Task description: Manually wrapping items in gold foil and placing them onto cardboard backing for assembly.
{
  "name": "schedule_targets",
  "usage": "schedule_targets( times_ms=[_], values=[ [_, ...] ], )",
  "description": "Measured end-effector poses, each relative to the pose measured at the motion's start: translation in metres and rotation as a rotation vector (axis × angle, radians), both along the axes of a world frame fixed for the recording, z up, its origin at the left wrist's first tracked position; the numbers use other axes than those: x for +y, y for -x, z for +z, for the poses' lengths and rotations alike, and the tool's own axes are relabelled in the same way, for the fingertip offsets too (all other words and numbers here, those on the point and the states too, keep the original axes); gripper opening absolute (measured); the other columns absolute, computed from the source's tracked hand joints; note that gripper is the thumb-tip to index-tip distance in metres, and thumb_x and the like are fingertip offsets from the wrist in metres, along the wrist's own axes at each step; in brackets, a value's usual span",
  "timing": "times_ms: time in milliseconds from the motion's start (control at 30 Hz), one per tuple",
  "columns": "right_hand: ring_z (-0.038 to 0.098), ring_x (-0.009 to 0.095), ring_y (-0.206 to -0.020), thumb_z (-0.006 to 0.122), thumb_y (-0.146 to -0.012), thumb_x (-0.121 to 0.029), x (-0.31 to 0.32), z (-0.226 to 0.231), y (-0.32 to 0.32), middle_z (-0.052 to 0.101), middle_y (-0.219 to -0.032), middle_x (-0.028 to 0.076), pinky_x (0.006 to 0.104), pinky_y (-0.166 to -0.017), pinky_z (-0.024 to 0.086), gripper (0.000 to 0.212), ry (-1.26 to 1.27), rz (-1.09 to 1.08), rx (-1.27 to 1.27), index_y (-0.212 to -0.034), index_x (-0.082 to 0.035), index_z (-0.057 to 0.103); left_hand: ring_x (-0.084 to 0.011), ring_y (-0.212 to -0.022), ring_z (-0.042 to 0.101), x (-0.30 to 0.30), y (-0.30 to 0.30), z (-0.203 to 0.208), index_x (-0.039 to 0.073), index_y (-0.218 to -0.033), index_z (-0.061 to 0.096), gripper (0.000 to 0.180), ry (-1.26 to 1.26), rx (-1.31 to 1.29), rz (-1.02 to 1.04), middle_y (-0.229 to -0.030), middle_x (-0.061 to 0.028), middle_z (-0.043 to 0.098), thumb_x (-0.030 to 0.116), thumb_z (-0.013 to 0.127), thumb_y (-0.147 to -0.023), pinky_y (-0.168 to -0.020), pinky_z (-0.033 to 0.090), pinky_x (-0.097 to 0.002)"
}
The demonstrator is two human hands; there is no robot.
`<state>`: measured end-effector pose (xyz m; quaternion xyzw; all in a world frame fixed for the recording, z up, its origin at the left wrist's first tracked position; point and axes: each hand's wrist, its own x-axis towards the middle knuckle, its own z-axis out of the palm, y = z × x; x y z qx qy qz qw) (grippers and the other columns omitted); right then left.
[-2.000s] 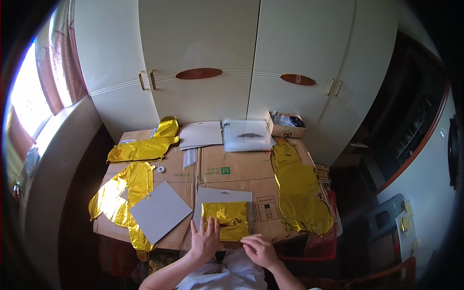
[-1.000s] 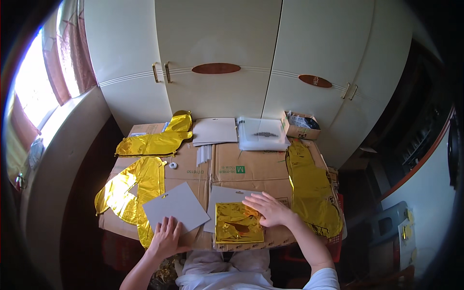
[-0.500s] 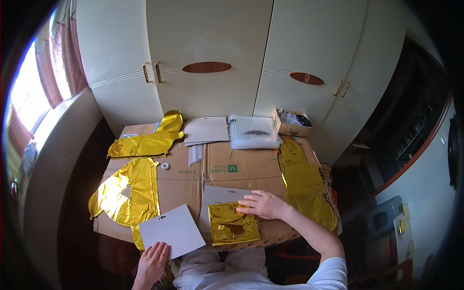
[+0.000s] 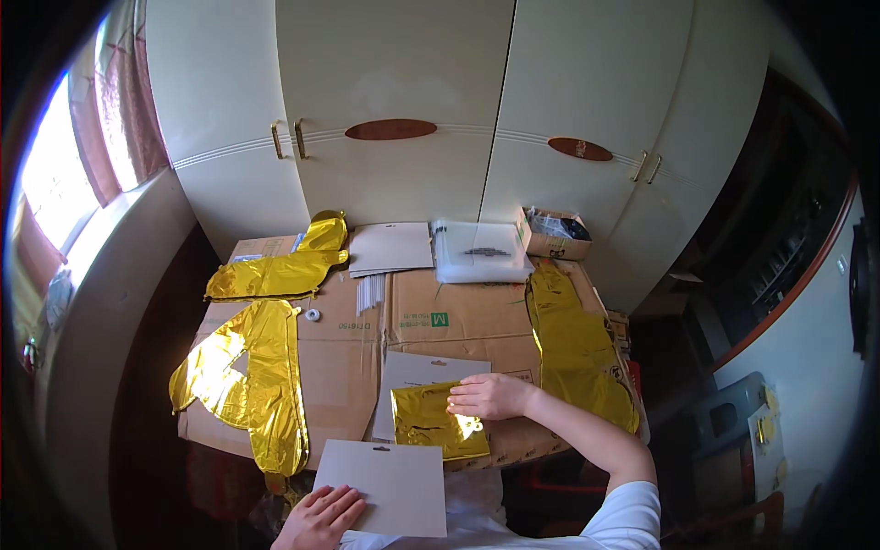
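Note:
My left hand [image 4: 321, 519] grips the lower left edge of a pale grey card [image 4: 394, 486] with a hanger slot, fingers on top and thumb hidden. The card is over my lap, past the table's near edge. Fingers nearly flat, my right hand [image 4: 490, 396] lies on the upper right part of a folded gold foil balloon [image 4: 426, 426]. Beneath that foil is another grey card [image 4: 403, 368], its slotted top edge showing.
Flat gold foil balloons lie at left [image 4: 275, 385], back left [image 4: 275, 275] and right [image 4: 582, 367]. Along the back are stacked cards [image 4: 390, 247], clear plastic sleeves [image 4: 481, 261] and a small box [image 4: 559, 243]. White strips [image 4: 370, 293] and a tape roll [image 4: 313, 315] lie mid-table on cardboard.
My left hand has brought its card rightward and nearer to me, turning it straighter. My right hand stays on the folded foil, shifted slightly down; the foil's surface looks flatter.

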<state>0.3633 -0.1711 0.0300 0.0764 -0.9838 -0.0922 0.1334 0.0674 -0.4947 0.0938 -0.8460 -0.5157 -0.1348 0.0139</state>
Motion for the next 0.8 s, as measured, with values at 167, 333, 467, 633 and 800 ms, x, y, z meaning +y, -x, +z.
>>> schedule_targets(
  times_ms=[167, 333, 467, 633, 800],
  values=[
    [0.066, 0.019, -0.109, 0.064, -0.084, -0.012, 0.004, -0.022, -0.004, 0.070, -0.115, 0.004, 0.0330, -0.091, 0.055, 0.027, 0.410, -0.131, 0.063, -0.111, -0.011, 0.068, -0.0241, -0.112, 0.065, -0.005, -0.006, 0.005, 0.009, -0.114, 0.069, 0.033, 0.001, -0.064, -0.044, -0.119, -0.0086, 0.068, 0.009, 0.061, -0.082, -0.100, 0.049, -0.0412],
    [0.070, 0.026, -0.098, 0.065, -0.089, -0.011, 0.005, -0.020, 0.003, 0.072, -0.107, 0.009, 0.0354, -0.084, 0.056, 0.022, 0.776, -0.306, 0.094, -0.111, -0.010, 0.069, -0.0245, -0.113, 0.065, 0.004, -0.027, 0.002, 0.008, -0.118, 0.066, 0.035, -0.058, 0.020, -0.054, -0.120, -0.0096, 0.068, 0.011, 0.061, -0.083, -0.100, 0.049, -0.0419],
    [0.071, 0.023, -0.089, 0.061, -0.095, -0.015, 0.011, -0.024, 0.005, 0.073, -0.100, 0.010, 0.0326, -0.077, 0.055, 0.019, 0.938, -0.431, 0.151, -0.110, -0.007, 0.068, -0.0257, -0.117, 0.063, 0.024, -0.051, -0.003, 0.007, -0.124, 0.063, 0.040, -0.094, 0.049, -0.063, -0.123, -0.0114, 0.066, 0.011, 0.059, -0.084, -0.101, 0.048, -0.0426],
    [0.065, 0.009, -0.079, 0.059, -0.098, -0.019, 0.011, -0.014, 0.009, 0.073, -0.091, 0.007, 0.0279, -0.071, 0.052, 0.022, 1.223, -0.557, 0.154, -0.110, -0.001, 0.065, -0.0274, -0.119, 0.061, 0.047, -0.078, -0.029, 0.006, -0.128, 0.060, 0.043, -0.109, 0.066, -0.036, -0.128, -0.0121, 0.063, 0.013, 0.056, -0.086, -0.102, 0.046, -0.0435],
    [0.058, 0.006, -0.076, 0.058, -0.099, -0.019, 0.019, -0.022, 0.016, 0.070, -0.088, 0.003, 0.0276, -0.069, 0.050, 0.023, 1.282, -0.635, 0.140, -0.112, 0.000, 0.064, -0.0301, -0.123, 0.057, 0.073, -0.095, -0.059, 0.006, -0.131, 0.057, 0.046, -0.121, 0.060, -0.013, -0.133, -0.0130, 0.059, 0.016, 0.053, -0.087, -0.102, 0.044, -0.0476]
  ],
)
